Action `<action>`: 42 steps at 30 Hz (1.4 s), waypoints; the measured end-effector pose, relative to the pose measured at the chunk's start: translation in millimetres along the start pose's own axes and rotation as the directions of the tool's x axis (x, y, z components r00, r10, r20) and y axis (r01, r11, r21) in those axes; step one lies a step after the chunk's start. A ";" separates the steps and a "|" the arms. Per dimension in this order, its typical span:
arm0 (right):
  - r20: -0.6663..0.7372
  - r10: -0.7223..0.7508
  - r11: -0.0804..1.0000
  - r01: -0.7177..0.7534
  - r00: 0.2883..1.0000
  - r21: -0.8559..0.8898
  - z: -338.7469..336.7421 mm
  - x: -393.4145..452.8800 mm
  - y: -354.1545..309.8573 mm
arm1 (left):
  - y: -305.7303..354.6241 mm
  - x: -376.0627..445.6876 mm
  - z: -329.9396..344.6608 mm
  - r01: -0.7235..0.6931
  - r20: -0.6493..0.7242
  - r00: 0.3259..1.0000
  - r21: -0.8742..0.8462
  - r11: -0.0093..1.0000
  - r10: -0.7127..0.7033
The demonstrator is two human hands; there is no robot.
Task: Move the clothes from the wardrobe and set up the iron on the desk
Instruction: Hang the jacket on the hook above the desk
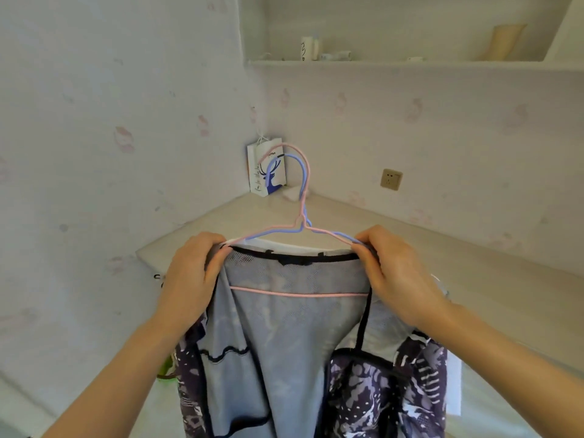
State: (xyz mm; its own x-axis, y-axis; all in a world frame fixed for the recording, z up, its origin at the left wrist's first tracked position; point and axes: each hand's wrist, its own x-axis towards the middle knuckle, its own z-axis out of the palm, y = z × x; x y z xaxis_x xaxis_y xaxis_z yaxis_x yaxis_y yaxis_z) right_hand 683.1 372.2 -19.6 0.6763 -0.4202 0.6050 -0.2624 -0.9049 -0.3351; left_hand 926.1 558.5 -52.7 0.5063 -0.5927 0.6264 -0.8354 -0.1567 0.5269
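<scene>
I hold a patterned purple-and-white jacket [284,336] with a grey mesh lining up in front of me, above the pale desk [474,257]. It hangs on a pink hanger [300,294] paired with a blue hanger [302,172]; both hooks stick up in the middle. My left hand [192,276] grips the jacket's left shoulder and hanger end. On the right shoulder and hanger end, my right hand [395,273] has the same hold. A white garment edge shows behind the collar. No iron is in view.
A white paper bag with a blue deer print [264,172] stands in the desk's far corner. A wall socket [391,179] sits above the desk at the right. A shelf [410,63] higher up carries small bottles. Something green [166,371] shows at the lower left.
</scene>
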 end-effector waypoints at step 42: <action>0.014 -0.046 0.990 0.047 0.999 -0.130 331.5 390.0 167.1 | -344.3 344.2 135.7 0.161 -0.066 0.985 0.066 0.985 -0.157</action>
State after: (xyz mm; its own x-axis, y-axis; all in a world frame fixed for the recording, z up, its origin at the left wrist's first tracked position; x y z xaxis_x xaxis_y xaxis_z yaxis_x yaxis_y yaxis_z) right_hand 1131.1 79.6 -79.0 0.6968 -0.3775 0.6099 -0.3179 -0.9248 -0.2092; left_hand 1358.9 301.2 -96.5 0.6441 -0.5074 0.5725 -0.7551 -0.3019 0.5819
